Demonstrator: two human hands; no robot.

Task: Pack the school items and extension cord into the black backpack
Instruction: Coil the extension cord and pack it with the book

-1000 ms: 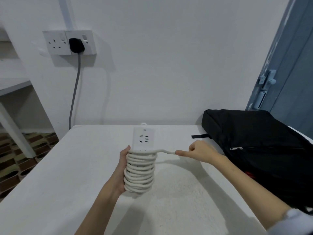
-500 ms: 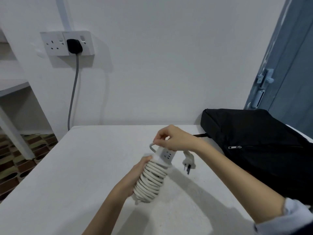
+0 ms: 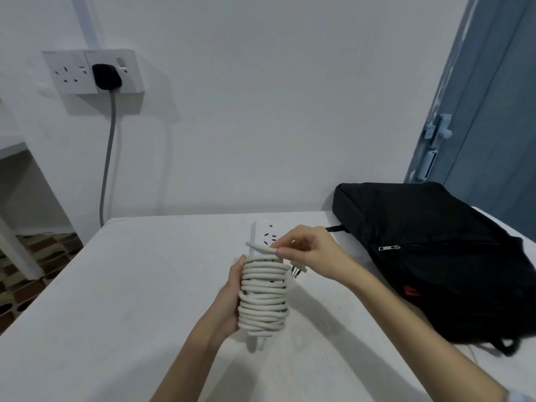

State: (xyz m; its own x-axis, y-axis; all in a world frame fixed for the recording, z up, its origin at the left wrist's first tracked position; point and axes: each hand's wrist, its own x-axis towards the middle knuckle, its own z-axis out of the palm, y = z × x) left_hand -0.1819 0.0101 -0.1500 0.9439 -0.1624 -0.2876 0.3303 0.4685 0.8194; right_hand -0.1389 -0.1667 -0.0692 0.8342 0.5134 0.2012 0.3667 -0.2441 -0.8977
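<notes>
Over the middle of the white table [image 3: 121, 285], nearer its far edge than its near one, the extension cord [image 3: 264, 297] is held upright, its white cable coiled in tight turns round the socket strip. The left hand [image 3: 230, 300] grips the bundle from the side, fingers curled behind the coils. The right hand [image 3: 309, 250] pinches the last loose stretch of cable at the top of the strip, and the plug [image 3: 296, 269] hangs just below it, prongs showing. The step in hand looks like finishing the wrap: the tail wants tucking under a turn so the coil holds. The black backpack [image 3: 435, 250] lies flat at the table's far right corner, its visible front-pocket zipper closed; whether the main compartment is open cannot be told. Next, one hand must free itself to open the bag while the other keeps the coil from springing loose.
</notes>
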